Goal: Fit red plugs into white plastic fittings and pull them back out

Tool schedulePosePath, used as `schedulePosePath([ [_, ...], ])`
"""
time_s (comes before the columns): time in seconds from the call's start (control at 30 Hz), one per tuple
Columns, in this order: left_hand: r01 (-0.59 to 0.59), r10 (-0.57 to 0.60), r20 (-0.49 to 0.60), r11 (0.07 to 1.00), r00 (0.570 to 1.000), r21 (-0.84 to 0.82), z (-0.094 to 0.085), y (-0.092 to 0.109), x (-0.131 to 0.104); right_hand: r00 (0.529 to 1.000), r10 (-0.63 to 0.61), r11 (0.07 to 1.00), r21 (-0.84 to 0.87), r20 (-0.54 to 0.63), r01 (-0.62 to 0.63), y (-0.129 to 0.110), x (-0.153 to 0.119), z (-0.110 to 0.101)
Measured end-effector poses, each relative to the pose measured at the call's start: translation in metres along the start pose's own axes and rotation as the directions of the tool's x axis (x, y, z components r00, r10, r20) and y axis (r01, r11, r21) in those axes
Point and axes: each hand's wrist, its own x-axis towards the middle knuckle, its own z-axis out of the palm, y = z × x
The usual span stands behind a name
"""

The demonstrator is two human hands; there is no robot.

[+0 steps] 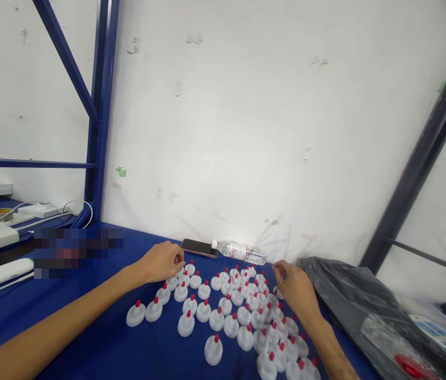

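Clear bottle point(242, 252), lying on its side along the foot of the wall point(223, 132), is taken as landmark. Many white red-tipped pieces point(214, 350) are spread over the blue tabletop point(147, 348) on the near side of the bottle: a loose scatter to the left, a denser cluster in front of its base end and further right. Nearly all appear to be stood on their wide bases, red tips up. A phone point(199, 247) is laid just left of the bottle's cap; a dark plastic sheet point(337, 285) is heaped right of its base.

Left hand point(162, 262): placed left of the bottle; fingers curled in, tips close together beside the farthest pieces of the scatter. Whether a piece is gripped cannot be told. Right hand point(294, 285): placed right of the bottle's base, at the cluster's edge; thumb and fingertips drawn nearly together. Nothing can be made out between them.

Handling (judged): pieces are expected to be light, thin-walled and slightly springy, smooth enough to slip if squeezed off-centre. Breakage is thought unlikely; neighbours could be toppled in the dense cluster. The best hold is judged to be the red tip or the shoulder just below it, pinched lightly from above.
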Motion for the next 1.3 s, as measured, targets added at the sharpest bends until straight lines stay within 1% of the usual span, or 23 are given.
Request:
schedulePosePath([
  [0.07, -0.053, 0.051, -0.098, 0.998, 0.994, -0.020, -0.002, 0.004, -0.001, 1.000, 0.000, 0.999, 0.037, 0.007, 0.000, -0.004, 0.002, -0.002],
  [0.1, -0.097, 0.091, -0.156, 0.995, 0.984, -0.032, -0.002, 0.007, -0.002, 1.000, -0.003, 0.998, 0.059, 0.010, 0.002, -0.006, 0.004, -0.003],
  [0.17, -0.214, 0.194, -0.272, 0.976, 0.943, -0.048, -0.001, 0.015, -0.005, 1.000, -0.016, 0.994, 0.110, 0.018, 0.014, -0.011, 0.007, -0.003],
  [0.23, -0.355, 0.320, -0.359, 0.934, 0.877, -0.035, 0.004, 0.025, -0.010, 0.998, -0.050, 0.985, 0.164, 0.029, 0.045, -0.018, 0.008, -0.005],
  [0.33, -0.551, 0.518, -0.426, 0.833, 0.742, 0.052, 0.013, 0.042, -0.019, 0.986, -0.160, 0.958, 0.247, 0.049, 0.144, -0.036, 0.008, -0.014],
  [0.4, -0.630, 0.610, -0.453, 0.766, 0.651, 0.126, 0.017, 0.052, -0.025, 0.961, -0.269, 0.920, 0.313, 0.061, 0.237, -0.053, 0.004, -0.024],
  [0.47, -0.673, 0.665, -0.476, 0.716, 0.575, 0.187, 0.018, 0.060, -0.030, 0.928, -0.368, 0.872, 0.367, 0.059, 0.323, -0.070, -0.001, -0.033],
  [0.53, -0.703, 0.702, -0.491, 0.675, 0.516, 0.226, 0.016, 0.066, -0.033, 0.900, -0.433, 0.836, 0.398, 0.056, 0.378, -0.086, -0.006, -0.038],
  [0.57, -0.713, 0.714, -0.495, 0.660, 0.496, 0.237, 0.015, 0.068, -0.034, 0.888, -0.456, 0.823, 0.406, 0.058, 0.396, -0.092, -0.008, -0.038],
  [0.6, -0.720, 0.721, -0.500, 0.649, 0.480, 0.244, 0.013, 0.070, -0.035, 0.878, -0.474, 0.814, 0.412, 0.066, 0.409, -0.097, -0.011, -0.036],
  [0.67, -0.726, 0.725, -0.509, 0.641, 0.464, 0.249, 0.012, 0.071, -0.035, 0.862, -0.501, 0.801, 0.415, 0.071, 0.432, -0.102, -0.015, -0.030],
  [0.73, -0.727, 0.726, -0.514, 0.638, 0.457, 0.255, 0.012, 0.071, -0.035, 0.852, -0.520, 0.791, 0.411, 0.060, 0.454, -0.103, -0.018, -0.023],
  [0.8, -0.720, 0.726, -0.511, 0.642, 0.460, 0.264, 0.014, 0.071, -0.035, 0.847, -0.529, 0.785, 0.409, 0.052, 0.465, -0.104, -0.020, -0.019],
  [0.87, -0.700, 0.716, -0.505, 0.661, 0.481, 0.270, 0.015, 0.071, -0.036, 0.851, -0.522, 0.791, 0.407, 0.060, 0.456, -0.105, -0.021, -0.020],
  [1.0, -0.646, 0.692, -0.455, 0.709, 0.561, 0.283, 0.016, 0.071, -0.036, 0.855, -0.516, 0.796, 0.393, 0.044, 0.460, -0.109, -0.020, -0.027],
  [1.07, -0.624, 0.686, -0.406, 0.724, 0.604, 0.296, 0.015, 0.070, -0.035, 0.844, -0.536, 0.781, 0.389, 0.015, 0.489, -0.110, -0.018, -0.030],
  [1.17, -0.583, 0.652, -0.327, 0.758, 0.684, 0.294, 0.013, 0.071, -0.035, 0.825, -0.564, 0.765, 0.378, 0.002, 0.522, -0.111, -0.015, -0.034],
  [1.3, -0.533, 0.571, -0.243, 0.820, 0.784, 0.208, 0.013, 0.081, -0.038, 0.791, -0.611, 0.751, 0.332, 0.021, 0.571, -0.117, -0.011, -0.040],
])
